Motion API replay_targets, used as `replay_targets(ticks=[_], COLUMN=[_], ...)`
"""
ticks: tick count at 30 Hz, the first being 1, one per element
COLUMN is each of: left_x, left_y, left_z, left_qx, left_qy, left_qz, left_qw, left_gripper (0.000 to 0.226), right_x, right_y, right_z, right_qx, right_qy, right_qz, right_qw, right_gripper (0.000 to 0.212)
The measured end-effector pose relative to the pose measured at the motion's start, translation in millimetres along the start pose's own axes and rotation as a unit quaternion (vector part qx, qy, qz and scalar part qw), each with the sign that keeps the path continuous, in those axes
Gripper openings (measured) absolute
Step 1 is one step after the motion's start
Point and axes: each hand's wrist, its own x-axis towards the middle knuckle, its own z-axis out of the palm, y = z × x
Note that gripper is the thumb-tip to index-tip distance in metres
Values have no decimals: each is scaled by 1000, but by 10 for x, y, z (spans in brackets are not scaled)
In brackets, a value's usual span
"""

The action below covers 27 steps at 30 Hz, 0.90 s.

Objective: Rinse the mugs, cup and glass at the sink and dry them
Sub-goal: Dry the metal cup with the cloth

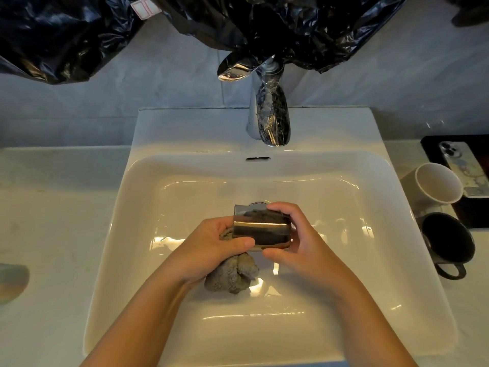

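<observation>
Dim indoor shot. Warm yellow light from above pools in the sink basin [370, 186]; the wall at top reads cool grey-blue. Hard glare patches on the basin floor, centre and lower centre. Bright streak on the shiny cup [260, 230], highlights on the faucet [267, 112] and black plastic [66, 35]. Cloth [232, 276] in soft shadow. Wide-angle bending at the edges; object at lower-left edge [12, 282] blurred. Slightly soft overall.

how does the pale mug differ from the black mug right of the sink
The pale mug is white inside with a grey outside; the black mug is dark inside and out. The black mug's handle shows, pointing toward the viewer; the pale mug's handle is out of sight. The pale mug stands farther back than the black mug. Both stand mouth up on the counter.
</observation>
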Motion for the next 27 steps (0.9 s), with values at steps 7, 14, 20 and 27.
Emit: replay_targets(ticks=[7, 14, 20, 27], left_x=[12, 4, -15, -21], left_y=[-81, -84, -97, -31], left_z=[55, 9, 36, 42], left_qx=[-13, -49, -46, -77], left_qy=[-6, -18, -20, 7], left_qz=[1, -25, -26, -34], left_qw=[1000, 998, 998, 996], left_gripper=[38, 42, 42, 39], right_x=[12, -29, 15, -6], right_y=[-22, -4, -11, 15], right_z=[-6, -34, -28, -1], right_qx=[18, 53, 51, 57], right_qy=[23, -13, 1, -8], right_qz=[49, 45, 83, 12], right_qw=[998, 997, 995, 998], right_gripper=[44, 58, 44, 63])
